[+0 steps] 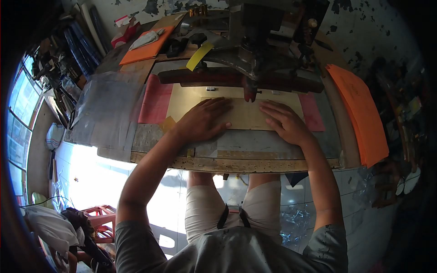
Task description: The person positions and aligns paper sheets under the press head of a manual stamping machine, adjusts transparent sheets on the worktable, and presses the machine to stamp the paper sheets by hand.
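Left hand (203, 119) and right hand (288, 123), open, on a yellowish sheet (248, 117) toward the bench's front edge (236, 165); probably light, bendable, best held by corners.

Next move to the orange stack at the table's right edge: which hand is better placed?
Right hand, probably: it rests on the gold sheet, on the side nearer the orange stack. The left hand lies farther off and would likely need to reach past it.
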The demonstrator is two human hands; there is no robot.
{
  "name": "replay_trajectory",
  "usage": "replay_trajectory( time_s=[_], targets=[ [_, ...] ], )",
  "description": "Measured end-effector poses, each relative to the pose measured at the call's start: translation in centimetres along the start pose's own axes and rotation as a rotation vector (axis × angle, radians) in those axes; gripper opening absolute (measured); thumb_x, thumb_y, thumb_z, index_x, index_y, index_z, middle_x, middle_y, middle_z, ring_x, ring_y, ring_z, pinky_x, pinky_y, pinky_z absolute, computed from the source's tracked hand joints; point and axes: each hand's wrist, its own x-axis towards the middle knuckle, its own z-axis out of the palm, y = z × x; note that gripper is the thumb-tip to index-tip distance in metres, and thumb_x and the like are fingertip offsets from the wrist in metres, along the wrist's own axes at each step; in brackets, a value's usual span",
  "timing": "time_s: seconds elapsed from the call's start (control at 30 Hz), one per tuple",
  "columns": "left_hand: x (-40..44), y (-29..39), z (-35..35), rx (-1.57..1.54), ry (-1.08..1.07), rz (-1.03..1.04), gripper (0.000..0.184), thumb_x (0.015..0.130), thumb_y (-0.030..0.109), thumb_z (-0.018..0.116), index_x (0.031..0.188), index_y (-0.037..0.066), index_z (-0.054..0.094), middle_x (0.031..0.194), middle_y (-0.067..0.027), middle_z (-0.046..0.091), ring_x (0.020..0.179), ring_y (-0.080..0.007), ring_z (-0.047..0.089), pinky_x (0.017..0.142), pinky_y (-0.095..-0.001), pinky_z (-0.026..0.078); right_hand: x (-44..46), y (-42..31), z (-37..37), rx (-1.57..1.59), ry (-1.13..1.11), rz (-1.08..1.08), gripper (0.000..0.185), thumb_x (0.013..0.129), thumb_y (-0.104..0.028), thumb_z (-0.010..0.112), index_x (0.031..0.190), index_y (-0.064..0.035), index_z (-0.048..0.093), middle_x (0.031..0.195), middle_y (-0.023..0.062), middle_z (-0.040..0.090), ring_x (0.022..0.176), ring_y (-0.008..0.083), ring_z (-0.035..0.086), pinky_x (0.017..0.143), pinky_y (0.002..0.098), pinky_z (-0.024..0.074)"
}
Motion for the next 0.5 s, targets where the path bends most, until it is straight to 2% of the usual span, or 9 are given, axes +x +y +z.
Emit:
replay_trajectory(
  time_s=[0.13,0.23,0.33,0.43,0.5],
  targets=[
    [-0.1,0.4,-0.9,-0.029,0.0,-0.106,0.054,0.106,0.043,0.063,0.144,0.004,0.067,0.152,-0.0194,0.063,0.139,-0.0373,0.061,0.119,-0.0483,0.047,-0.2,1.1,0.1,0.086,0.045,0.079,0.029,0.107,-0.021,0.067,0.13,-0.0053,0.077,0.135,0.0136,0.075,0.133,0.0316,0.067,0.113,0.0439,0.0533],
    [-0.2,-0.2,-0.7,0.029,0.035,-0.124,0.049,0.105,0.041,0.066,0.134,0.003,0.072,0.143,-0.0179,0.069,0.129,-0.036,0.066,0.113,-0.0478,0.052,-0.4,1.5,0.0,0.11,0.113,0.189,0.023,0.105,-0.019,0.07,0.119,-0.0035,0.079,0.127,0.0134,0.078,0.119,0.033,0.073,0.103,0.0438,0.0579],
    [-0.2,0.3,-0.9,0.116,0.038,-0.155,0.042,0.101,0.037,0.071,0.128,0.004,0.075,0.139,-0.0149,0.072,0.125,-0.0344,0.068,0.11,-0.0467,0.054,-0.4,0.9,-0.6,-0.021,0.161,0.154,0.018,0.099,-0.017,0.076,0.109,-0.0023,0.079,0.117,0.012,0.078,0.107,0.0322,0.075,0.095,0.044,0.0594],
    [-0.4,1.7,-1.5,0.109,0.025,-0.109,0.041,0.1,0.037,0.074,0.126,0.005,0.077,0.137,-0.0144,0.073,0.121,-0.034,0.071,0.107,-0.0459,0.057,-0.3,0.0,-1.2,-0.002,0.185,0.129,0.018,0.092,-0.015,0.083,0.104,-0.002,0.078,0.108,0.0099,0.075,0.102,0.0312,0.073,0.093,0.0426,0.0594],
    [-0.5,2.0,-1.5,0.083,0.013,-0.081,0.043,0.099,0.039,0.074,0.124,0.004,0.078,0.135,-0.0149,0.074,0.118,-0.0346,0.073,0.103,-0.0458,0.059,-0.4,0.0,-1.3,0.049,0.106,0.055,0.021,0.089,-0.016,0.085,0.104,-0.0025,0.079,0.105,0.0085,0.074,0.102,0.0295,0.073,0.092,0.0419,0.0597]
  ],
)
